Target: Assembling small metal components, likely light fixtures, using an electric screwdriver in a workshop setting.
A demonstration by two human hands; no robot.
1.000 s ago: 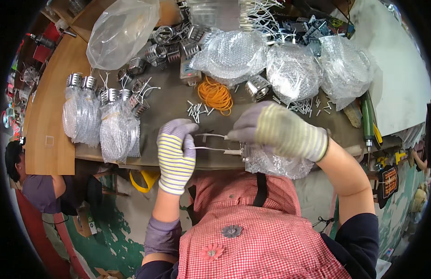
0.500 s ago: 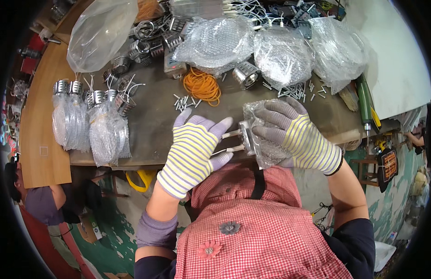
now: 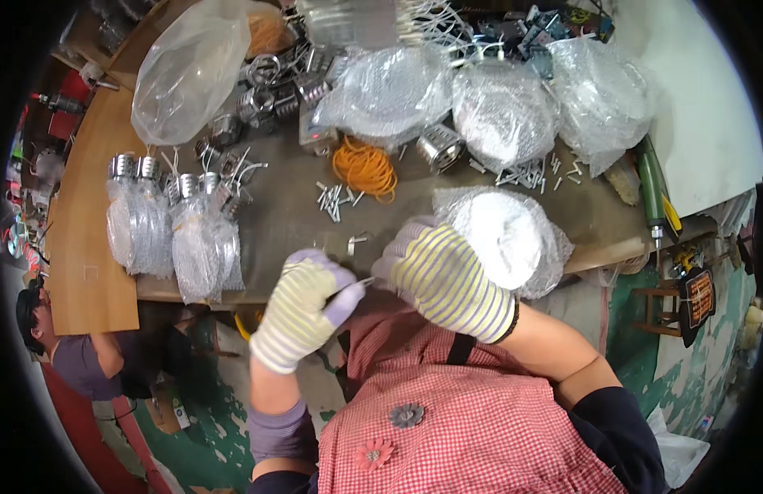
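Bubble-wrapped bundle (image 3: 501,239) now sits higher under our right hand (image 3: 447,280), clamped; left hand (image 3: 303,309) apparently pinches its wire lead (image 3: 361,284), drawn closer.

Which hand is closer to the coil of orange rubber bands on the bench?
Right, narrowly. The right hand sits just below and right of the coil of orange rubber bands; the left hand is lower, further toward the bench's near edge.
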